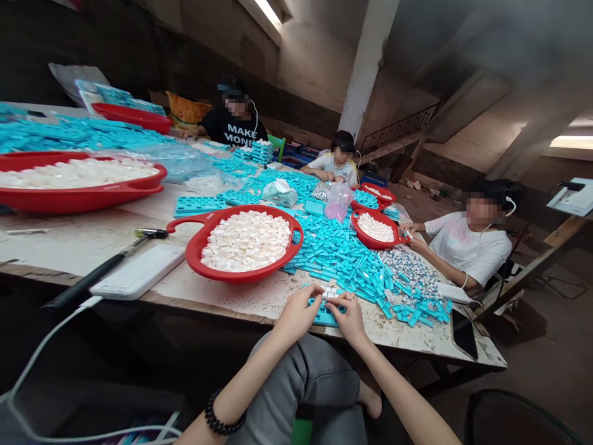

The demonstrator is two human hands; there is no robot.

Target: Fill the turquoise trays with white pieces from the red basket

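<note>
At the table's front edge lies a blue plastic tray (pixel 325 316) with recesses, and small white keycap-like pieces (pixel 330 292) stand in rows on its far part. My left hand (pixel 298 314) rests at the tray's left side, thumb and forefinger pinched together over it. From the right, my right hand (pixel 348 316) reaches over the tray, its fingers also closed in a pinch. Whatever sits between either set of fingertips is too small to make out. Beyond my left hand stands a red bowl (pixel 197 256) full of white pieces.
Blue plastic parts (pixel 333 247) lie heaped beyond the tray, beside small patterned pieces (pixel 412 272). A white power bank (pixel 139 272), a black-handled tool (pixel 99 275) and a phone (pixel 463 334) lie near the edge. Several co-workers sit around the table. Another red bowl (pixel 83 196) stands left.
</note>
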